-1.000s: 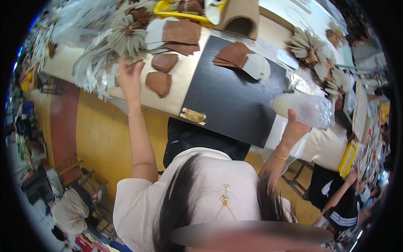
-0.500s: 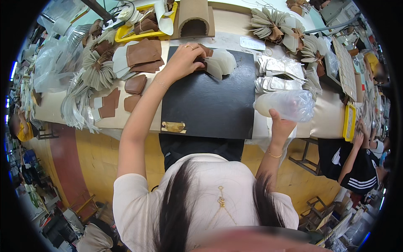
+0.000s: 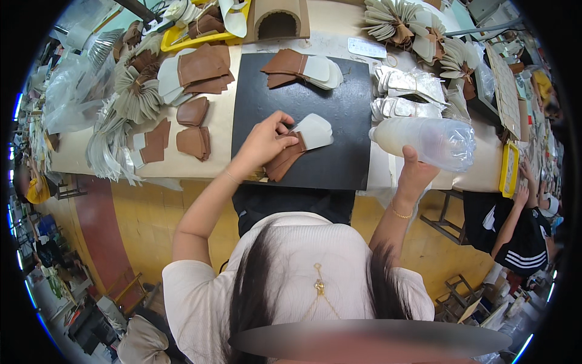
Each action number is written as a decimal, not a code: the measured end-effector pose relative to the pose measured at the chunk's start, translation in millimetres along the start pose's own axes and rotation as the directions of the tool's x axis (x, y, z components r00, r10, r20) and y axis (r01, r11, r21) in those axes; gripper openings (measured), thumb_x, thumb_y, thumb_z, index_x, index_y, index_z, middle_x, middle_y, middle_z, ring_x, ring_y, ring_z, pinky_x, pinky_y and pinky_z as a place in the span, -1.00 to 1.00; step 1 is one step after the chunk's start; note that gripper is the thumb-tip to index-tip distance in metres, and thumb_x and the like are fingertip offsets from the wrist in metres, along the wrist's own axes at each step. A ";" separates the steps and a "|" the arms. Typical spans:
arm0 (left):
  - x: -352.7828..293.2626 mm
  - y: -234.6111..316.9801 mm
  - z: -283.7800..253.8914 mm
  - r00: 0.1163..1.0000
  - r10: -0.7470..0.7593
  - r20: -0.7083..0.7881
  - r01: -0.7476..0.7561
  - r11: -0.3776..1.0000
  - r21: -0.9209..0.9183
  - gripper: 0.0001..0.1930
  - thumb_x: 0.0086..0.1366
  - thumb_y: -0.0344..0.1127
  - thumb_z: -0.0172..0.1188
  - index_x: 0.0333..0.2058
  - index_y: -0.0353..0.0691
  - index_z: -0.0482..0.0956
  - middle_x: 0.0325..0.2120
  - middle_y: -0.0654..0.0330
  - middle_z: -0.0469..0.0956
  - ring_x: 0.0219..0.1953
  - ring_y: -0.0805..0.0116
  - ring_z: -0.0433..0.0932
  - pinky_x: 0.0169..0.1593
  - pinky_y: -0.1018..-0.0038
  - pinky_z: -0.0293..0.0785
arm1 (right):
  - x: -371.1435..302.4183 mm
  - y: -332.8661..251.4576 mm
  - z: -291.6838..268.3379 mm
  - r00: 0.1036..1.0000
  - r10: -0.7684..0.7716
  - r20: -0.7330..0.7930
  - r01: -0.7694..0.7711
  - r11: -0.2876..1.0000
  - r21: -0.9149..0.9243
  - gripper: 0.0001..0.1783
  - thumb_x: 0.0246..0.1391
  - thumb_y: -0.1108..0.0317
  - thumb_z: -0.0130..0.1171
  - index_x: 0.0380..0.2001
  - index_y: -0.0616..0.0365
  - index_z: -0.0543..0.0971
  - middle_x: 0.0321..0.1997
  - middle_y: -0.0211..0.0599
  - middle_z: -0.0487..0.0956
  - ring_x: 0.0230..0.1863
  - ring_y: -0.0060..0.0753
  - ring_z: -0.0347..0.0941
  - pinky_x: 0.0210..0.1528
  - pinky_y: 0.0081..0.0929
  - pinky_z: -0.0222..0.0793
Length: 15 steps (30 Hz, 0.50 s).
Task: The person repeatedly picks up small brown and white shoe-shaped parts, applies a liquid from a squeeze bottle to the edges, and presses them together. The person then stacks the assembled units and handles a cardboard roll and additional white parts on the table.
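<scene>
My left hand (image 3: 270,141) is over the black board (image 3: 339,167), its thumb and fingers closed on a small stack of brown-and-white leather pieces (image 3: 284,164). The white ends of that stack fan out to the right past my fingers. Farther back on the board lies a second fanned stack of brown-and-white leather pieces (image 3: 285,65), apart from the hand. Off the board's right edge, my right hand (image 3: 417,176) grips a translucent plastic bottle (image 3: 424,141) that lies nearly sideways. Pale contents show in the bottle's left part; the fingers behind it are mostly hidden.
Left of the board lie brown leather stacks (image 3: 203,68) and tied bundles of pale strips (image 3: 136,97). A yellow tray (image 3: 182,43) and a brown arched form (image 3: 277,24) stand behind. White wrapped bundles (image 3: 405,85) sit at right; beyond them a co-worker's arm (image 3: 509,224) shows.
My left hand has come nearer to me with a small stack, leaving another at the back of the board. My right hand and the bottle have shifted slightly right.
</scene>
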<state>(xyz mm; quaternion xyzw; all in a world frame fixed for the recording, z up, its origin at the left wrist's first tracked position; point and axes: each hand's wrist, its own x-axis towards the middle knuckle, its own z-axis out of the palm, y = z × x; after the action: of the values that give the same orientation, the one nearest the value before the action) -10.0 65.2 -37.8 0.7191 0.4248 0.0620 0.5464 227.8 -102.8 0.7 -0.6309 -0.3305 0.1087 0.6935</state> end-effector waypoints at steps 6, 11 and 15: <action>-33.9 -4.0 35.8 0.830 0.436 -0.349 -0.253 0.851 0.461 -0.74 0.11 -0.41 0.30 -0.19 -0.23 0.54 -0.24 0.07 0.45 -0.13 0.04 0.42 0.00 0.28 0.34 | -36.1 5.3 39.4 0.975 -0.006 0.224 -0.040 0.979 0.202 -0.01 -0.21 0.36 0.54 0.24 0.23 0.16 0.19 0.01 0.43 0.18 -0.19 0.40 0.24 -0.24 0.34; -27.3 -15.4 40.5 0.858 0.342 -0.385 -0.277 0.937 0.215 -0.76 0.11 -0.42 0.28 -0.21 -0.23 0.56 -0.24 0.11 0.44 -0.15 0.06 0.42 -0.01 0.26 0.33 | -68.5 26.3 65.9 0.843 -0.139 0.520 0.071 0.986 0.149 -0.28 -0.07 0.29 0.42 0.15 0.25 0.35 0.09 0.05 0.53 0.10 -0.11 0.49 0.16 -0.26 0.41; -21.1 -29.2 45.6 0.823 0.377 -0.424 -0.309 0.925 0.223 -0.76 0.13 -0.40 0.27 -0.19 -0.22 0.57 -0.26 0.13 0.45 -0.14 0.08 0.42 0.00 0.25 0.33 | -51.8 37.8 65.2 0.796 -0.284 0.535 0.332 0.943 0.008 -0.42 0.07 0.21 0.29 0.11 0.24 0.43 0.09 0.06 0.53 0.08 -0.05 0.52 0.10 -0.30 0.46</action>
<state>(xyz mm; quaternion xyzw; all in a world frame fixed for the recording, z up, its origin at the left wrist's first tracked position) -13.9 18.6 -72.4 0.7860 0.4086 0.2967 0.3566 159.8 -73.0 -52.7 -0.5435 -0.6110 0.1493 0.5559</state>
